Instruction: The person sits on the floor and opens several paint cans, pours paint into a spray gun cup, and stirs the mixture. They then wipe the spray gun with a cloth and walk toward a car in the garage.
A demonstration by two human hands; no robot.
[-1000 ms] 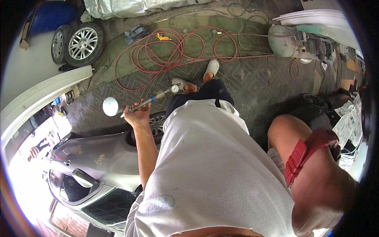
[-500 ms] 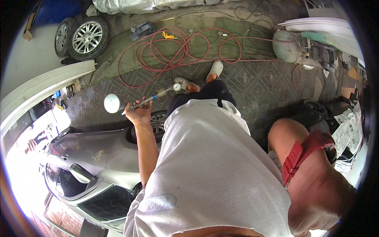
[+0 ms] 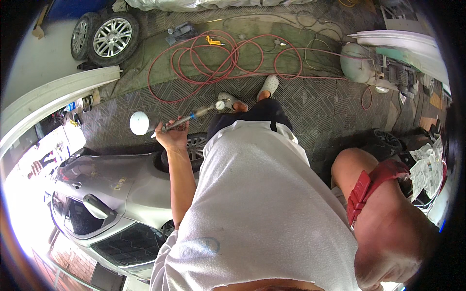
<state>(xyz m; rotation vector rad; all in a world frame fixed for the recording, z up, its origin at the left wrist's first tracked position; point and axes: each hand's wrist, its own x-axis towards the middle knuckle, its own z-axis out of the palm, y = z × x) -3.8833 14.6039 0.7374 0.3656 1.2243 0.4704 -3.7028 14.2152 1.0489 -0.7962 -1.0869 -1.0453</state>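
Observation:
My left hand (image 3: 172, 135) is closed around the handle of a paint spray gun (image 3: 187, 120), held out to the left over the floor. The gun's round white cup (image 3: 140, 123) sits beyond my fingers, and a small round gauge (image 3: 220, 105) is on the other end, past a blue ring. At the lower right my bent right arm comes up close, with a red strap (image 3: 361, 194) round the wrist. My right hand (image 3: 395, 242) is very near the camera and bent downward. Its fingers are mostly cut off, so what they touch or hold is hidden.
A grey car (image 3: 116, 189) stands at the left, close to my left forearm. A red air hose (image 3: 194, 72) lies in loops ahead, with a yellow blow gun (image 3: 213, 41) on it. A compressor tank (image 3: 354, 60) is at the far right. Two wheels (image 3: 112, 39) stand far left.
The whole view has shifted slightly. My left hand still grips the spray gun at nearly the same spot, and my right arm stays almost where it was.

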